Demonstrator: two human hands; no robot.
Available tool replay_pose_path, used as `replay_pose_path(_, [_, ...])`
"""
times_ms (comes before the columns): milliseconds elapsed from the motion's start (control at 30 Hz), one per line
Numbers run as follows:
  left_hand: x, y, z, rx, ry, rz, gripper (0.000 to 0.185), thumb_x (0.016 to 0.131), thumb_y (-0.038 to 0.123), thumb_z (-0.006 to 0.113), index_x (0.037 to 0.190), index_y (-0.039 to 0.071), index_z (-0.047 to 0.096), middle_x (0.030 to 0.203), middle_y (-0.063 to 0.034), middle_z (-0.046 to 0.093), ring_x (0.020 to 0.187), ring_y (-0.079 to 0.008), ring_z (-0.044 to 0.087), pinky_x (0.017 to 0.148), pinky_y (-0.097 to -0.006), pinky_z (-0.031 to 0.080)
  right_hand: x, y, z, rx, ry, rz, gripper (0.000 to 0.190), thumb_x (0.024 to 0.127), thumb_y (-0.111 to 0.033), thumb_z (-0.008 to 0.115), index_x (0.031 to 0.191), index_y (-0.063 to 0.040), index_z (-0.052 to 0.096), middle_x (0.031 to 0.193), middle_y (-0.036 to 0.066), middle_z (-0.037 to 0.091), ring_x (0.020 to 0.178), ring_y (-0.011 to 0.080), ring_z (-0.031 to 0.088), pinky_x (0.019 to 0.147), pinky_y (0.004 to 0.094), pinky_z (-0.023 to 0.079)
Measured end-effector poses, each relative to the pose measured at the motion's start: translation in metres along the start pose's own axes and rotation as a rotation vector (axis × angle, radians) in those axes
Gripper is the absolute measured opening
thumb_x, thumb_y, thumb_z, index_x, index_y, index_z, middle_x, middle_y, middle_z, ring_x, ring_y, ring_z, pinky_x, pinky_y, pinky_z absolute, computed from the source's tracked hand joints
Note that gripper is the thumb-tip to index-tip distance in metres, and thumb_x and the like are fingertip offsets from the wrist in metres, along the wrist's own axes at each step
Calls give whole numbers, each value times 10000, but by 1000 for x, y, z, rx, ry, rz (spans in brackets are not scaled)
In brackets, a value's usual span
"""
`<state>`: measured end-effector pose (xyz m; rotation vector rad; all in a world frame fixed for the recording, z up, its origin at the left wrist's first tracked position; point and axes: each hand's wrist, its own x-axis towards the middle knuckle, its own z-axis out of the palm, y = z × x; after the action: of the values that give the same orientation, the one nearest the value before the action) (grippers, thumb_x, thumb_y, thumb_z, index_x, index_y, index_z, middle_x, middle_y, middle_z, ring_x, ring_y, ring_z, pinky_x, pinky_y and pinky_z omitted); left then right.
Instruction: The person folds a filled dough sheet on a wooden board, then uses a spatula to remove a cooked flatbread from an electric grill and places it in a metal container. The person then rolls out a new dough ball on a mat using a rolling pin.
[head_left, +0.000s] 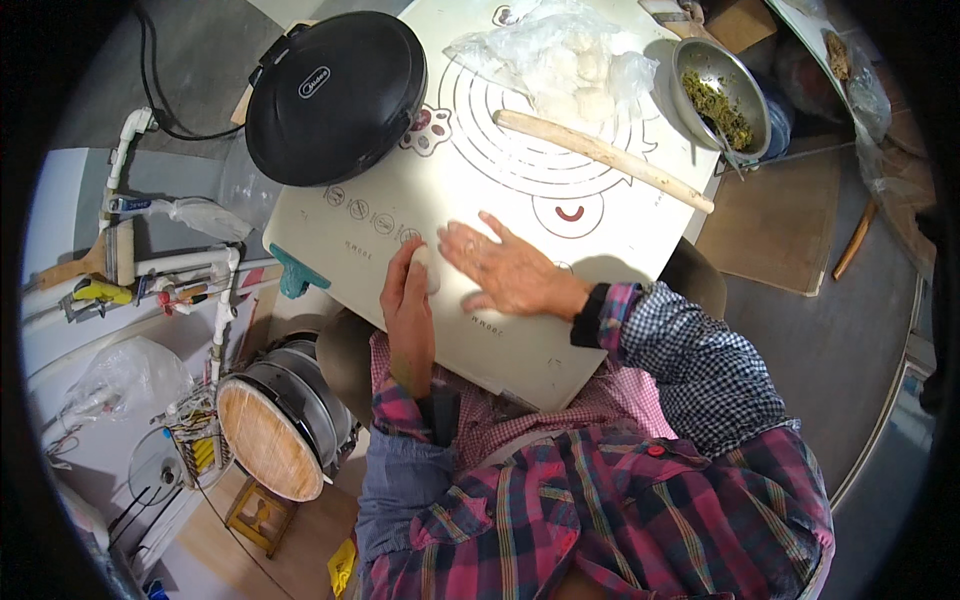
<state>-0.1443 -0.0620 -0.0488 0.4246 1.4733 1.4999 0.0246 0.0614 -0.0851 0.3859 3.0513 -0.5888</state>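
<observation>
My left hand (405, 300) is upright on its edge over the white printed pastry mat (480, 352), with a small pale lump of dough (426, 268) between its thumb and fingers. Flat, with fingers spread and slightly blurred, my right hand (517, 274) is just to the right of the dough; nothing shows in its grasp. Beyond it a wooden rolling pin (600, 154) lies slantwise across the mat's printed circles. Behind the pin, more pale dough pieces (592, 101) lie in and beside a clear plastic bag (525, 45).
A black round Midea electric griddle (337, 105), lid down, stands at the far left. A steel bowl (757, 90) with chopped green filling (716, 109) is at the far right. A teal clamp-like piece (296, 271) sits on the mat's left edge. Pots under a wooden lid (266, 439) stand lower left.
</observation>
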Motion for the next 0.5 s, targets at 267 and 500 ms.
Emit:
replay_pose_path(267, [5,-33,60,737,-216,473,500,900,117,777,1382,55,660,1450,-191,582,1342,-382,540,1097,-457,481,-102,-13,1,208,373,103,438,948,-190,717,1354,-35,670,1499,158,591,1456,351,508,1224,535,388])
replay_pose_path(500, [-14,-45,70,1107,-240,688,621,908,181,763,1474,26,559,1489,-194,561,1359,-391,532,1135,-499,427,-139,-4,-24,412,692,617,265,944,-28,678,1203,6,723,1258,221,690,1206,416,645,1029,474,543])
